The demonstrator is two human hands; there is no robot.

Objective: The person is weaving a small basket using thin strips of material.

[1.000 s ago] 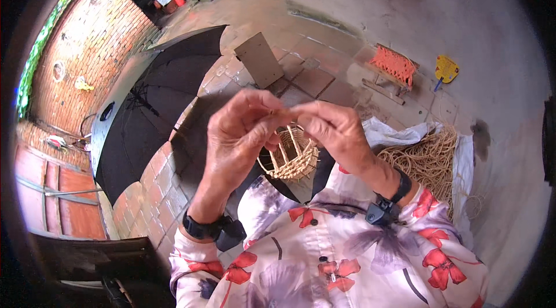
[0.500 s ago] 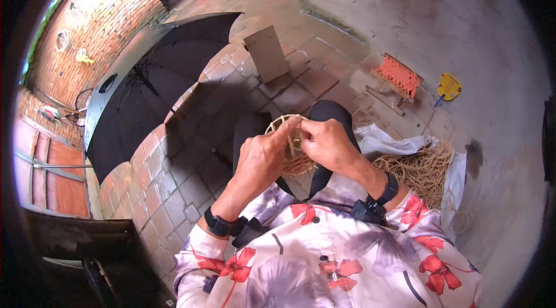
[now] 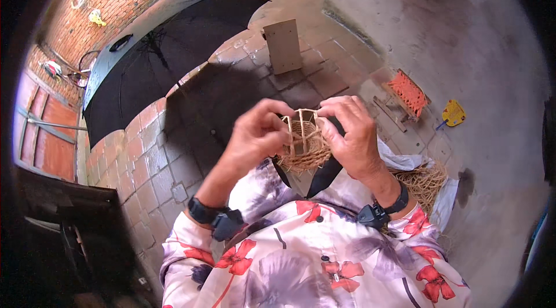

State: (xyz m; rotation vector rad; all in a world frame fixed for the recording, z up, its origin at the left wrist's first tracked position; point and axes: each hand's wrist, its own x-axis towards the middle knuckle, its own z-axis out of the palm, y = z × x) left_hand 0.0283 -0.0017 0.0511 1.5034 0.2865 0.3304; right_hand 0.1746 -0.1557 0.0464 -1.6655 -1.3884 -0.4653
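Note:
A small, partly woven basket (image 3: 307, 160) sits above my lap, its lower part wound with brown twisted cord. Pale, bare ribs and a thin rim rise above the weave. At the right of the rim, my right hand (image 3: 353, 137) pinches the basket between thumb and fingers. My left hand (image 3: 259, 134) is at the left side of the frame with curled, slightly blurred fingers; whether they grip the rim I cannot tell. Both wrists wear black straps with small devices.
Brown cord (image 3: 421, 185) lies heaped on a white sack (image 3: 446, 201) at my right. Beyond are an orange-topped low stool (image 3: 408, 94), a yellow fan (image 3: 453, 112) and an upright board (image 3: 284, 47). An open black umbrella (image 3: 174, 53) stands at left on the tiles.
My hands have moved apart from being together at the rim, the left one going left and the right one right. More of the basket shows between them. The whole view has shifted slightly.

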